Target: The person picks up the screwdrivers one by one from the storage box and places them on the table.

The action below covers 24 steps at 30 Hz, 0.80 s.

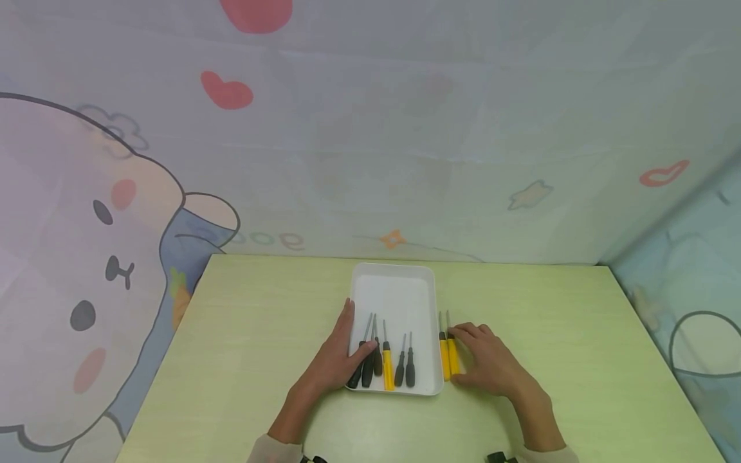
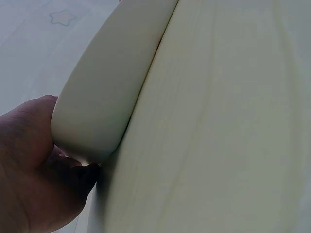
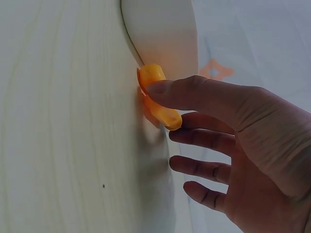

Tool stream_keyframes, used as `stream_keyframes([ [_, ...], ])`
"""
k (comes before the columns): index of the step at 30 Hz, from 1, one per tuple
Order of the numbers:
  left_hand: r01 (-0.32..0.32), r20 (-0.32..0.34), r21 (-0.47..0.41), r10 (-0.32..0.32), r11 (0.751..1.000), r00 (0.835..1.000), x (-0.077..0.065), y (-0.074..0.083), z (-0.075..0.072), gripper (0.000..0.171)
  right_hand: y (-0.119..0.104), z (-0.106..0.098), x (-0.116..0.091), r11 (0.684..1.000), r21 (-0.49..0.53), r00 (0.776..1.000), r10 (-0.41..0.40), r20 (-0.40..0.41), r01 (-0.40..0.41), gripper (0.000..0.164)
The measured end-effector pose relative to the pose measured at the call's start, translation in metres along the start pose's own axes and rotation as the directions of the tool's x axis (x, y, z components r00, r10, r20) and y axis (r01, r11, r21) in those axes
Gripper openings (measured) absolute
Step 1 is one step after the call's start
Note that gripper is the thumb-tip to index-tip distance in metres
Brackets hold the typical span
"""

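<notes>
A white tray (image 1: 396, 286) lies on the table with several screwdrivers in it. Most have black handles; one has a yellow handle (image 1: 388, 370). My left hand (image 1: 334, 360) holds the tray's left side, fingers along the outer wall, thumb reaching over the rim beside the black handles (image 1: 367, 371). Whether the thumb touches a handle is unclear. Just outside the tray's right wall, two yellow-handled screwdrivers (image 1: 453, 357) lie side by side, shafts pointing away. My right hand (image 1: 489, 361) is at their right, thumb and fingers spread along the nearer handle. In the right wrist view the thumb touches a yellow handle (image 3: 167, 115).
The pale wooden table (image 1: 260, 308) extends to both sides of the tray. Behind it hangs a cloth (image 1: 370, 128) printed with hearts and a cartoon animal. The table's far edge runs just beyond the tray.
</notes>
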<state>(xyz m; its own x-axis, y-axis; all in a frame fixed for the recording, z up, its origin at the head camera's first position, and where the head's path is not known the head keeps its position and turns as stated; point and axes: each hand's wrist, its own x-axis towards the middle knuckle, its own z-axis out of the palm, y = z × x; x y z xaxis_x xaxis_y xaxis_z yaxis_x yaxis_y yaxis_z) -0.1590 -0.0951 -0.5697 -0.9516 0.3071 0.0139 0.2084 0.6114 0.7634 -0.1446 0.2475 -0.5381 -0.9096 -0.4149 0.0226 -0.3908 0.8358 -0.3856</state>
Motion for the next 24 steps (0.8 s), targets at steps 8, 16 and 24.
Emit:
stream_keyframes([
  [8,-0.001,0.004,-0.004,0.001,1.0,1.0,-0.0003,0.0017,-0.0013,0.097,0.0013,-0.0016,-0.0014,1.0,-0.018,1.0,-0.002,0.001,0.002,0.081],
  [16,0.003,0.001,-0.008,-0.003,1.0,1.0,-0.0005,0.0037,-0.0024,0.097,0.002,-0.0024,-0.0012,1.0,-0.019,1.0,-0.001,0.008,0.001,0.082],
  [24,0.007,0.003,-0.013,-0.007,1.0,1.0,-0.0003,0.0035,-0.0023,0.096,0.0016,-0.0036,-0.001,1.0,-0.006,1.0,0.007,0.019,-0.007,0.082],
])
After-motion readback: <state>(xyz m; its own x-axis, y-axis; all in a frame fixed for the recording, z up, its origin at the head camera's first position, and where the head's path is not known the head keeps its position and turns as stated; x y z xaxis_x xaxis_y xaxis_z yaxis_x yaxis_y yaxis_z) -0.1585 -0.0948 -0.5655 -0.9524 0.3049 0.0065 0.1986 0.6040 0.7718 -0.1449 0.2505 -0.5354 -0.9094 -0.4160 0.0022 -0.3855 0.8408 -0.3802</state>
